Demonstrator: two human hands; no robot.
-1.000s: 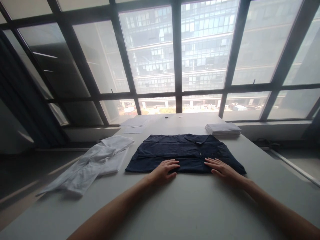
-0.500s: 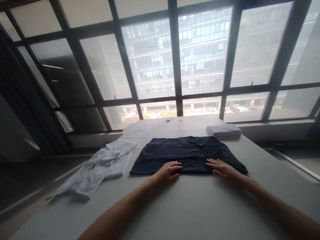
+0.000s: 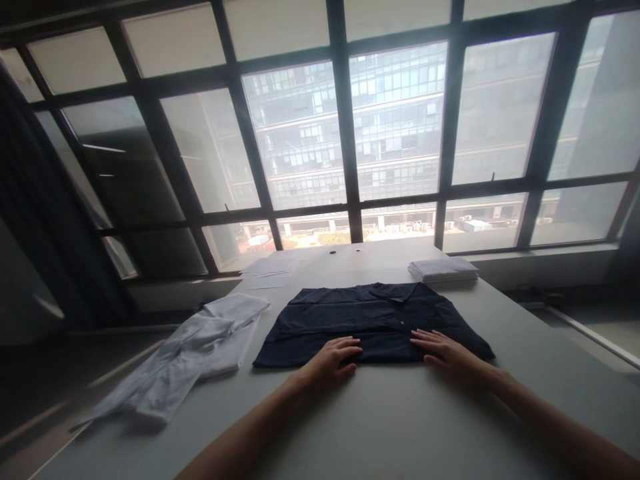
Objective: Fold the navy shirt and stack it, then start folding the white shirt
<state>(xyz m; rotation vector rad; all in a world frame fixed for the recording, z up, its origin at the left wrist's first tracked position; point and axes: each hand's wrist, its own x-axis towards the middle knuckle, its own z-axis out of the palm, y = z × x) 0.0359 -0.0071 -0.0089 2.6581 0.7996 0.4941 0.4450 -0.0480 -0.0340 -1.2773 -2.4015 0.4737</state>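
A dark navy shirt (image 3: 350,317) lies flat and sideways across the white table (image 3: 380,427), its collar at the far edge and a small button showing right of its middle. My left hand (image 3: 333,360) rests on the shirt's near edge, left of centre, fingers stretched out and the thumb just off the cloth. On the same edge further right lies my right hand (image 3: 447,353), also with fingers extended and spread. Neither hand grips the fabric. A gap of bare navy cloth separates the two hands.
Crumpled white garments (image 3: 200,357) lie on the left, partly over the table's edge. At the far right sits a neat stack of folded white cloth (image 3: 443,269). White paper sheets (image 3: 270,267) are at the far left. Large windows (image 3: 345,133) rise behind the table.
The whole scene sits slightly lower in the picture, as the head camera has tilted up a little. Both hands keep their places on the shirt, which looks unchanged.
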